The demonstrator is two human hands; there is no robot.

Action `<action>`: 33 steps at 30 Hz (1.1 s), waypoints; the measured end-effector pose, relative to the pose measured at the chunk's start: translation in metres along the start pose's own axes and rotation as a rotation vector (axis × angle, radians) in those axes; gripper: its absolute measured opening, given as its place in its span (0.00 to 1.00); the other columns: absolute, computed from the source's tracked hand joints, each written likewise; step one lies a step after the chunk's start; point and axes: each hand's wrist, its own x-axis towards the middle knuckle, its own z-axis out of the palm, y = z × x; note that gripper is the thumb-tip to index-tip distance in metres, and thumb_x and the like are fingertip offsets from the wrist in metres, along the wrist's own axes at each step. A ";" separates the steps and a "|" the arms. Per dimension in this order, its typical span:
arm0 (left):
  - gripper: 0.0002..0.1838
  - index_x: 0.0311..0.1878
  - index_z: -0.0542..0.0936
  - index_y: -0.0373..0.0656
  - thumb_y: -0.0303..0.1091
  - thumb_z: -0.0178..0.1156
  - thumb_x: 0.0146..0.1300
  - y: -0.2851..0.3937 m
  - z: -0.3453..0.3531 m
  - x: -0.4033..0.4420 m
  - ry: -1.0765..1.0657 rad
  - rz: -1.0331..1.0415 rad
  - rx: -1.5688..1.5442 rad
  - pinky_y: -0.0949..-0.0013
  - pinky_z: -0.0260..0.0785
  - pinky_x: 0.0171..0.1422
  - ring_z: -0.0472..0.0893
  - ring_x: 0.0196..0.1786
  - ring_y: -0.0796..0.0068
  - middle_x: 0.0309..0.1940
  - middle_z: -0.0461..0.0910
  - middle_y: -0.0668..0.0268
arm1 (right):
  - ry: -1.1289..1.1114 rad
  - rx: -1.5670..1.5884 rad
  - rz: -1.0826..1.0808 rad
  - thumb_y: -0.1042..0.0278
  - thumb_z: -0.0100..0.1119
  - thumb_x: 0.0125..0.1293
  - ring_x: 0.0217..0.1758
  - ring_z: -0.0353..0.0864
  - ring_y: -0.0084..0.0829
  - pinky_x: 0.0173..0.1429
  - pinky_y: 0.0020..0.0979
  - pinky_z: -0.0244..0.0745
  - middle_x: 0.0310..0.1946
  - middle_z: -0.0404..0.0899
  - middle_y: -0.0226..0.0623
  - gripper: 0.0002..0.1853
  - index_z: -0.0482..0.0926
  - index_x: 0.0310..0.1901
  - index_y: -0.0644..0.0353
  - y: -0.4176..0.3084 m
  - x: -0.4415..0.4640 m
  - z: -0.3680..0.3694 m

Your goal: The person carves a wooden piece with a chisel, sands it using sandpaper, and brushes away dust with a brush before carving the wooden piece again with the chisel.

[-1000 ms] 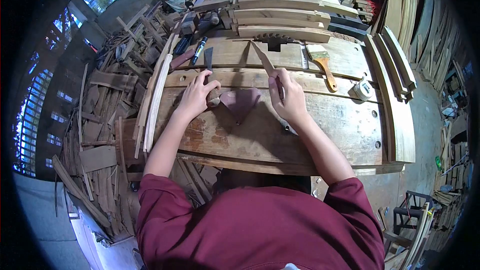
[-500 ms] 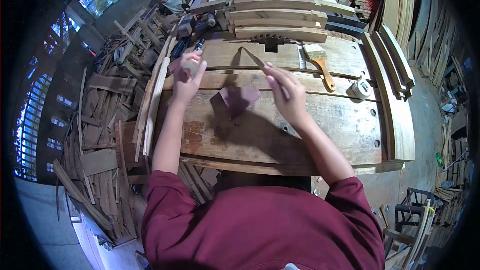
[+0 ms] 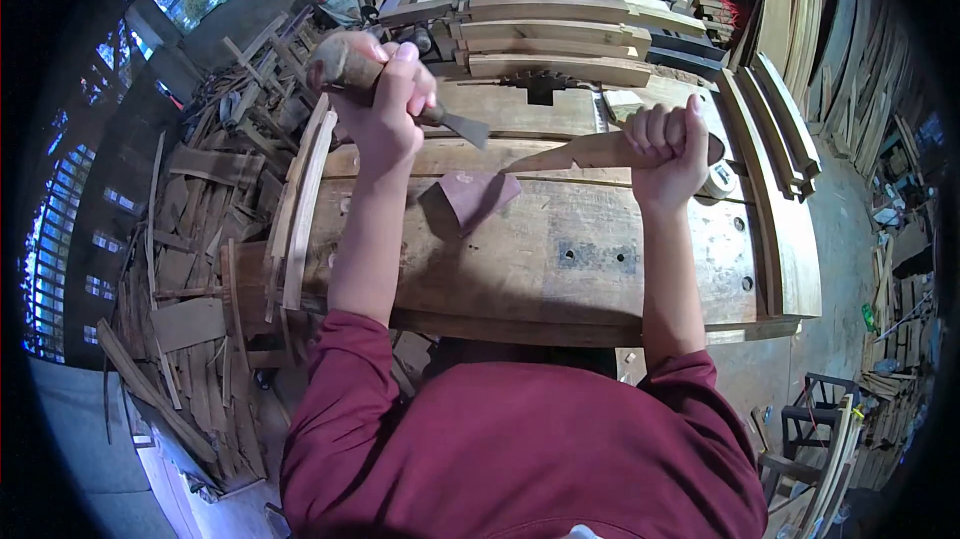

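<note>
My left hand (image 3: 385,99) is closed around the wooden handle of a chisel (image 3: 465,128), its flat metal blade pointing right and down. My right hand (image 3: 668,154) grips a tapered piece of wood (image 3: 575,153), whose narrow, notched end reaches left above the bench. A gap separates the blade from the wood. Below them, a creased purplish-brown sheet, apparently sandpaper (image 3: 478,196), lies on the workbench (image 3: 480,279). Behind my right hand the paintbrush (image 3: 622,104) is mostly hidden; a small white round container (image 3: 720,180) sits just to the right.
Stacked wooden beams (image 3: 550,34) span the back of the bench, with a toothed dark blade (image 3: 540,81) in front. Curved wooden pieces (image 3: 770,129) line the right edge, and long strips (image 3: 305,209) the left. Scrap wood (image 3: 195,199) is heaped on the left floor.
My left hand has risen and turned, bringing the chisel blade into view. My right hand has moved right and the wood now lies nearly level in a full fist.
</note>
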 end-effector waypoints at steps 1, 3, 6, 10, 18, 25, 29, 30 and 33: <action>0.13 0.36 0.63 0.50 0.22 0.55 0.57 0.005 0.007 0.000 -0.033 -0.049 -0.085 0.73 0.58 0.18 0.59 0.13 0.82 0.14 0.61 0.72 | 0.009 -0.032 0.005 0.57 0.36 0.73 0.16 0.47 0.22 0.24 0.26 0.49 0.11 0.47 0.26 0.26 0.50 0.14 0.52 -0.003 -0.003 0.000; 0.12 0.36 0.63 0.50 0.23 0.54 0.56 0.010 0.022 0.003 -0.062 -0.116 -0.176 0.74 0.55 0.18 0.58 0.13 0.82 0.13 0.59 0.72 | -0.005 -0.070 0.009 0.59 0.37 0.73 0.15 0.46 0.22 0.24 0.26 0.49 0.11 0.47 0.26 0.26 0.51 0.14 0.52 -0.005 -0.005 0.001; 0.12 0.36 0.63 0.49 0.22 0.55 0.55 0.010 0.042 0.011 -0.078 -0.138 -0.173 0.73 0.55 0.18 0.59 0.13 0.82 0.14 0.60 0.72 | 0.037 -0.143 0.034 0.61 0.39 0.72 0.14 0.47 0.22 0.23 0.26 0.48 0.10 0.47 0.26 0.25 0.53 0.14 0.52 -0.004 -0.006 0.018; 0.12 0.35 0.64 0.49 0.22 0.55 0.55 -0.004 0.046 0.018 -0.064 -0.215 -0.215 0.73 0.56 0.18 0.59 0.13 0.82 0.15 0.62 0.71 | -0.026 -0.210 0.059 0.60 0.48 0.70 0.15 0.52 0.17 0.22 0.24 0.48 0.11 0.56 0.23 0.24 0.62 0.14 0.55 0.007 0.003 0.035; 0.12 0.37 0.66 0.50 0.24 0.56 0.54 -0.009 0.031 0.039 0.123 -0.201 -0.179 0.75 0.55 0.20 0.59 0.15 0.84 0.16 0.59 0.74 | -0.076 -0.352 0.226 0.59 0.53 0.68 0.16 0.51 0.20 0.24 0.26 0.49 0.12 0.49 0.24 0.27 0.53 0.14 0.53 0.015 0.040 0.072; 0.13 0.37 0.65 0.49 0.22 0.56 0.54 -0.028 0.018 0.043 0.222 -0.266 -0.247 0.74 0.56 0.19 0.60 0.14 0.83 0.16 0.60 0.73 | -0.095 -0.237 0.288 0.55 0.54 0.68 0.15 0.55 0.18 0.21 0.23 0.49 0.11 0.58 0.25 0.26 0.60 0.14 0.56 0.019 0.053 0.059; 0.13 0.37 0.65 0.49 0.22 0.56 0.54 -0.035 0.025 0.045 0.186 -0.285 -0.226 0.74 0.56 0.19 0.60 0.14 0.82 0.16 0.60 0.73 | -0.155 -0.244 0.282 0.54 0.54 0.67 0.16 0.56 0.19 0.21 0.23 0.49 0.11 0.58 0.25 0.26 0.60 0.14 0.56 0.016 0.056 0.059; 0.12 0.37 0.65 0.49 0.22 0.56 0.54 -0.034 0.027 0.045 0.167 -0.293 -0.234 0.74 0.56 0.19 0.60 0.14 0.82 0.16 0.60 0.73 | -0.151 -0.245 0.267 0.53 0.53 0.67 0.16 0.56 0.19 0.21 0.23 0.49 0.11 0.58 0.25 0.26 0.60 0.14 0.56 0.017 0.055 0.060; 0.13 0.37 0.65 0.49 0.22 0.56 0.53 -0.035 0.022 0.049 0.179 -0.279 -0.258 0.73 0.56 0.19 0.60 0.14 0.82 0.16 0.60 0.73 | -0.127 -0.229 0.248 0.54 0.53 0.68 0.16 0.56 0.19 0.21 0.23 0.49 0.11 0.58 0.26 0.26 0.61 0.14 0.56 0.017 0.056 0.055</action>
